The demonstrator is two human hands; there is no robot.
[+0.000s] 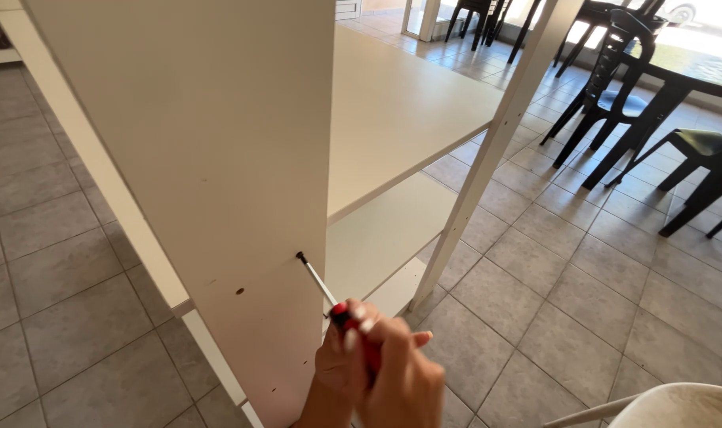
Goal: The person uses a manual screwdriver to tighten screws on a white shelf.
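One hand [377,361], which one unclear, reaches up clenched around a red-handled screwdriver [329,297], tip against the white shelf panel [218,158]

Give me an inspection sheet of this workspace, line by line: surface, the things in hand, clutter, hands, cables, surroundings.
Surface: grey tiled floor; no table in view.
Things in hand: red-handled screwdriver, its tip set at a screw in the side panel of a cream shelf unit; a second small hole shows lower left of it. Two shelves are fitted.
Clutter: nothing seen on the floor near the unit.
Hands: one hand grips the screwdriver handle; which hand it is cannot be told. The other is not in view.
Cables: nothing seen.
Surroundings: black plastic chairs and a dark table at upper right; a pale rounded chair back at lower right.
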